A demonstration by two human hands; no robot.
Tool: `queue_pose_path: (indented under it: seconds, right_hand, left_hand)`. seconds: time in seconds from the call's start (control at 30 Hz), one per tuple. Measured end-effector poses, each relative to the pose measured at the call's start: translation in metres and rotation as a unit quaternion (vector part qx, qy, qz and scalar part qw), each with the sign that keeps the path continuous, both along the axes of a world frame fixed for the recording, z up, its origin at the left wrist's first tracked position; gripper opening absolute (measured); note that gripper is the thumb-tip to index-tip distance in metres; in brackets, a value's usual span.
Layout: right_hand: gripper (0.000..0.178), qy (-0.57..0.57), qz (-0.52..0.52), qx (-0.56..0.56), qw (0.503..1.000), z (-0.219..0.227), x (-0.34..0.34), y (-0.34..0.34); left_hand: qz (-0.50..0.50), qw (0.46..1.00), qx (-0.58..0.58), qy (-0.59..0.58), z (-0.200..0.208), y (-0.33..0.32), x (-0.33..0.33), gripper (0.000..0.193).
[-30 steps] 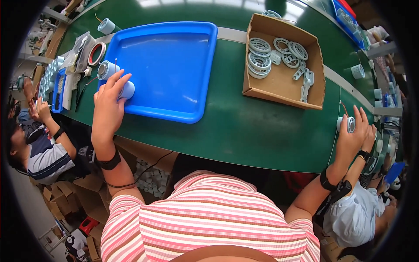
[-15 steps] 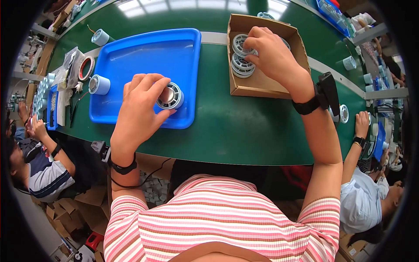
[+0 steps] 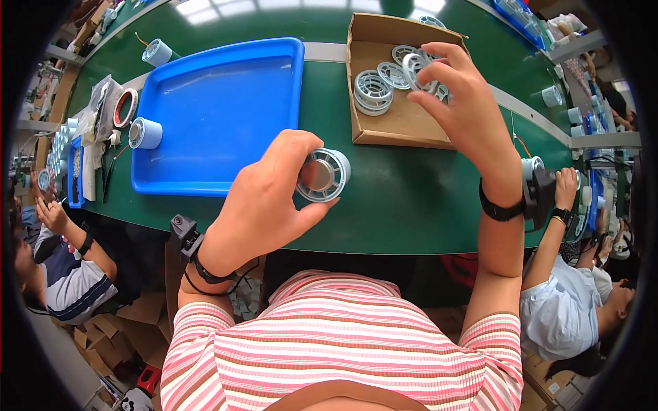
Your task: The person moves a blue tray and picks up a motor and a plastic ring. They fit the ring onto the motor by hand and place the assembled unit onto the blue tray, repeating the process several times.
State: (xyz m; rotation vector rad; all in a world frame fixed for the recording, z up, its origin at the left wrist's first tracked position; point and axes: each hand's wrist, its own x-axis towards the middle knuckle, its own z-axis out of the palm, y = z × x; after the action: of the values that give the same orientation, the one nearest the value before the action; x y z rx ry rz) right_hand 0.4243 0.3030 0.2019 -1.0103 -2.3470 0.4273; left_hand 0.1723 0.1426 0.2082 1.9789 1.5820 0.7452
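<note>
My left hand [image 3: 266, 193] grips a pale blue cylindrical housing [image 3: 337, 168] between thumb and fingers, just right of the blue tray [image 3: 212, 116]. Its spoked end faces up, with a round metal disc in the centre. Over the cardboard box [image 3: 404, 131], my right hand [image 3: 467, 103] pinches a pale blue spoked ring [image 3: 411, 67], tilted on edge. Several similar rings lie in the box, some stacked at its left [image 3: 373, 89]; my fingers hide part of those on the right.
Another pale blue housing [image 3: 146, 133] lies at the tray's left edge, and one with wires [image 3: 157, 53] stands behind it. A tape roll [image 3: 125, 108] and plastic bags [image 3: 99, 109] sit farther left. Co-workers sit on both sides; one person's hand [image 3: 566, 186] rests by the right table edge.
My left hand has carried the housing rightward, out from over the tray. My right hand has lifted a ring from the box and moved slightly right.
</note>
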Motion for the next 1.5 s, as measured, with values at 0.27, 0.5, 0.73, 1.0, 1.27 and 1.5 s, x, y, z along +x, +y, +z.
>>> queue_pose_path:
  seconds: [0.27, 0.5, 0.73, 1.0, 1.27, 1.5]
  right_hand:
    - [0.028, -0.065, 0.096, -0.165, 0.979, 0.014, 0.003, -0.115]
    - [0.053, 0.037, 0.015, -0.226, 0.973, -0.036, 0.014, -0.127]
    - [0.072, 0.269, -0.034, -0.307, 0.912, -0.034, 0.014, -0.134]
    - [0.086, 0.163, 0.062, -0.21, 0.962, -0.012, -0.011, -0.134]
    - [0.083, 0.177, 0.085, -0.252, 0.948, -0.02, -0.001, -0.13]
    - [0.073, 0.171, 0.089, -0.257, 0.947, -0.028, 0.01, -0.13]
  left_hand:
    - [-0.002, 0.992, -0.112, -0.059, -0.017, -0.012, 0.01, 0.064]
    - [-0.012, 0.973, -0.21, -0.098, -0.016, -0.001, 0.018, 0.063]
    - [0.01, 0.824, -0.403, -0.398, -0.027, 0.005, 0.026, 0.063]
    - [-0.028, 0.822, -0.396, -0.409, -0.034, 0.003, 0.038, 0.062]
    - [-0.053, 0.83, -0.387, -0.398, -0.039, 0.005, 0.043, 0.062]
    - [-0.064, 0.846, -0.366, -0.383, -0.044, 0.004, 0.048, 0.063]
